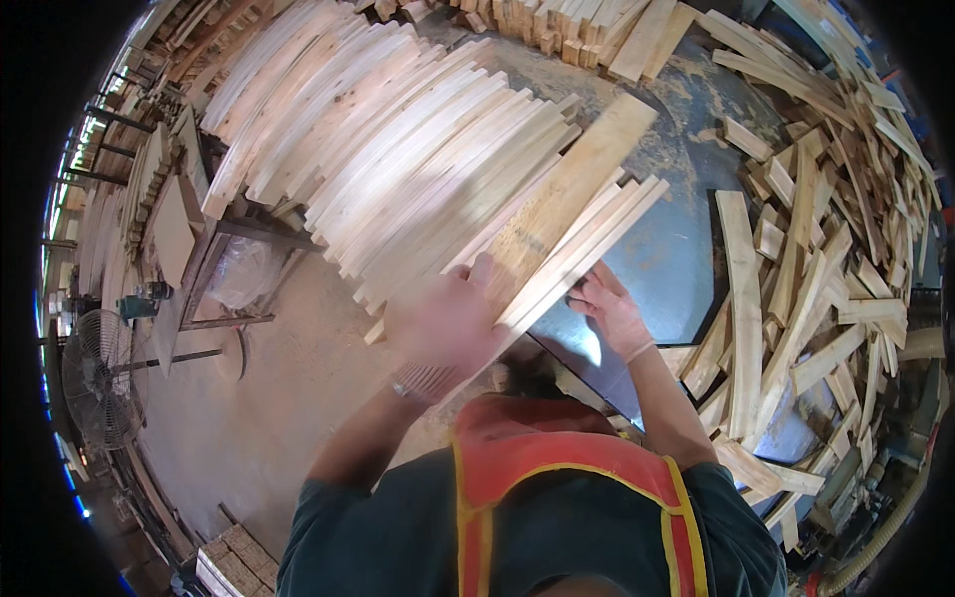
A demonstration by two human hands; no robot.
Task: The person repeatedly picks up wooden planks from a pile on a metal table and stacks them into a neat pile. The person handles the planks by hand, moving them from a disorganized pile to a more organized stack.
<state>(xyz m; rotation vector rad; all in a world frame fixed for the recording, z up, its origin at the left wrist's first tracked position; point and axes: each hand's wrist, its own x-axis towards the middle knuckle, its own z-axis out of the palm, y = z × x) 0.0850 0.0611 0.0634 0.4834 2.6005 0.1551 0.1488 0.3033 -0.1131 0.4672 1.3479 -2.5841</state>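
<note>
A wide wooden board [557, 189] with a rough brownish patch lies slanted at the right end of a row of planks. My left hand [443, 318], partly blurred, grips its near end, thumb along the face. Several narrow pale strips [597, 239] run beside that board on its right. Close to the outer strip's right side is my right hand [612, 308], its fingers curled in. Something small and dark shows at those fingertips, too unclear to name. The row of pale planks [418, 139] stretches away to the left, set close together.
On the right, a large loose heap of wooden offcuts [796, 289] covers the dark metal tabletop [657, 269], with sawdust scattered beyond. Stacked timber [557, 25] stands at the far side. To the left are a caged fan [99, 368] and a rack frame [224, 229] above the dusty floor.
</note>
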